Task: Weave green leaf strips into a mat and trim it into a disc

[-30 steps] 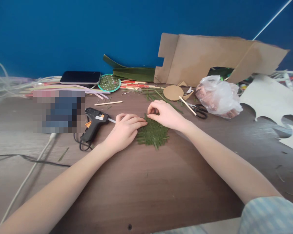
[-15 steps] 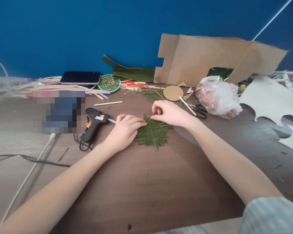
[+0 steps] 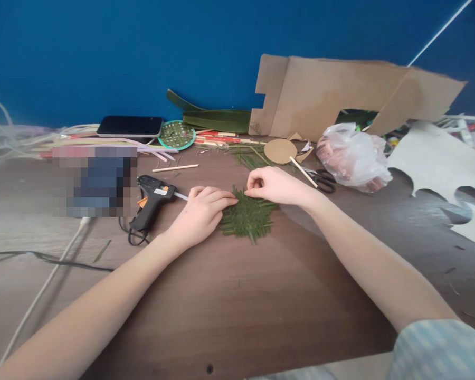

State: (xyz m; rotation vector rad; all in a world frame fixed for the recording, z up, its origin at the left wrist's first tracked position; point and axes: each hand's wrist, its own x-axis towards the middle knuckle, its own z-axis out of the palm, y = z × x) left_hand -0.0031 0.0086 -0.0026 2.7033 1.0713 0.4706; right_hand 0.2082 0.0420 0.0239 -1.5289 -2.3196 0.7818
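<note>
A small mat of woven green leaf strips (image 3: 248,217) lies flat on the brown table in front of me, its edges ragged with loose strip ends. My left hand (image 3: 202,214) rests palm down at the mat's left side, fingers stretched out and fingertips pressing on its upper left part. At the far edge, my right hand (image 3: 271,184) has thumb and forefinger pinched together on a leaf strip, most of it hidden by the fingers. Left of my left hand lies a black glue gun (image 3: 153,198) with a glue stick poking out.
A cardboard disc (image 3: 280,151), a pale stick (image 3: 303,172), black-handled scissors (image 3: 325,181) and a plastic bag (image 3: 354,158) lie beyond my right hand. Folded cardboard (image 3: 316,95) leans on the blue wall. A phone (image 3: 130,126) and a turquoise-rimmed disc (image 3: 177,135) lie at the back left.
My right hand has moved slightly toward me, its pinched fingers lower at the mat's far edge. The left hand keeps its place.
</note>
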